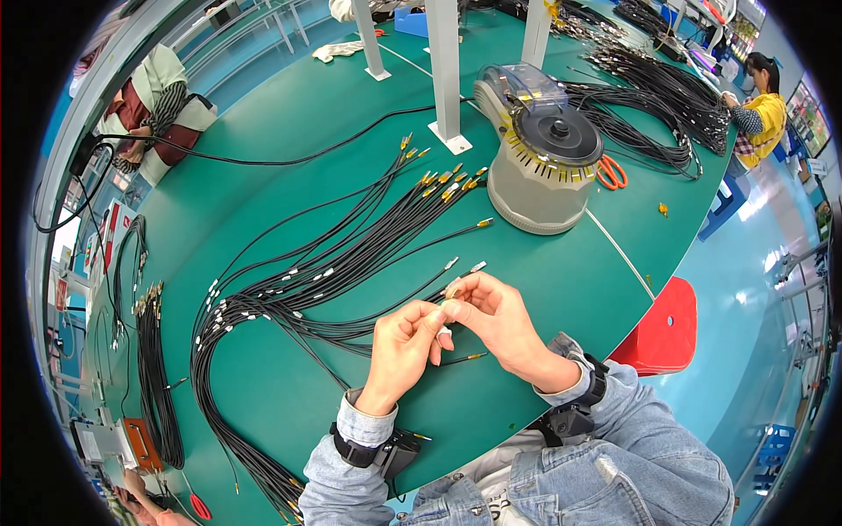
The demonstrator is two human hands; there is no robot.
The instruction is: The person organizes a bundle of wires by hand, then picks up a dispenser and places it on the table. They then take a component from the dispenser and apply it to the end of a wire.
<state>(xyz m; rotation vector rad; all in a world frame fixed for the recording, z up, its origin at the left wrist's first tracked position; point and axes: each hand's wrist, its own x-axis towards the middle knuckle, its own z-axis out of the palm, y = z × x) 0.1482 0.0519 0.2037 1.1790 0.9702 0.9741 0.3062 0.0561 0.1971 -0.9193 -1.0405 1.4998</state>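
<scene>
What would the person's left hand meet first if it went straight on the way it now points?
The left hand would likely meet the right hand first: it lies just ahead, seemingly touching or nearly so, though this view leaves depth unclear.

Fingers hid the detail!

Right there, the left hand [402, 349] and right hand [502, 323] met, masking a small piece [453, 295] too tiny to tell! The tabletop [605, 307] covered part of the red stool [674, 342]; the lower edge cropped the denim jacket [574, 491].
</scene>
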